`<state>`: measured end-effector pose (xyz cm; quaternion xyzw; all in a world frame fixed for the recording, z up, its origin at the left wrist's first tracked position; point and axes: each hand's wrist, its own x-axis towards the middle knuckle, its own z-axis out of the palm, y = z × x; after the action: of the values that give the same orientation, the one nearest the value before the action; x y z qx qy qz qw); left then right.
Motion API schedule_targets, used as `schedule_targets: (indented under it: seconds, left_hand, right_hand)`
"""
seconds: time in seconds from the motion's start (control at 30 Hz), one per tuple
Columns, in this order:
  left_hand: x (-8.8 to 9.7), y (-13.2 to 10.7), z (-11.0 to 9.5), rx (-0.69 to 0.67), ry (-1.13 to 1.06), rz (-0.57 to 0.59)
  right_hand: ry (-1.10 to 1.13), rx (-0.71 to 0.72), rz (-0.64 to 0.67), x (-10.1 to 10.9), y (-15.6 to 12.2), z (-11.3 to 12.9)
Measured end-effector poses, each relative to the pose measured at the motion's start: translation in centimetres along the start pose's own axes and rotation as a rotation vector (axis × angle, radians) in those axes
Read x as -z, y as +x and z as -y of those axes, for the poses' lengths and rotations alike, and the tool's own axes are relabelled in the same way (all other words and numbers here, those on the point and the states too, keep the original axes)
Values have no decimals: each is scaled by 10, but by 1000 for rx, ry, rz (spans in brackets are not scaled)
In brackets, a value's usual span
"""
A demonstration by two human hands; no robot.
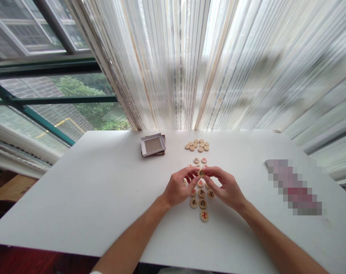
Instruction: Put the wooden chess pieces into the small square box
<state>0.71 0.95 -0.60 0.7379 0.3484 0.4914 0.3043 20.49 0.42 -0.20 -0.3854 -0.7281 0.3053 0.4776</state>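
Between both hands [180,186] [225,189] — xiangqi piece [201,173]

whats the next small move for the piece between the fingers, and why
Probably set the wooden xiangqi piece down among the other pieces on the white table, since the left hand and right hand pinch it right above that cluster.
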Motion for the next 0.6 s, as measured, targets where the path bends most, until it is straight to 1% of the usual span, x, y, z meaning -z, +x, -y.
schedule_targets:
  seconds: [0.13, 0.27, 0.43, 0.6]
  left_hand:
    - [0, -1, 1, -20, 15, 8]
    - [1, -2, 2, -66, 84, 52]
    - [0, -3, 4, -160, 182, 77]
    - [-1, -2, 4, -185, 196, 77]
  right_hand:
    - [-6, -7, -5, -1, 1, 0]
    - [4, -20, 9, -1, 3, 1]
    - [-5, -39, -29, -2, 4, 3]
    - [-40, -40, -66, -3, 3, 3]
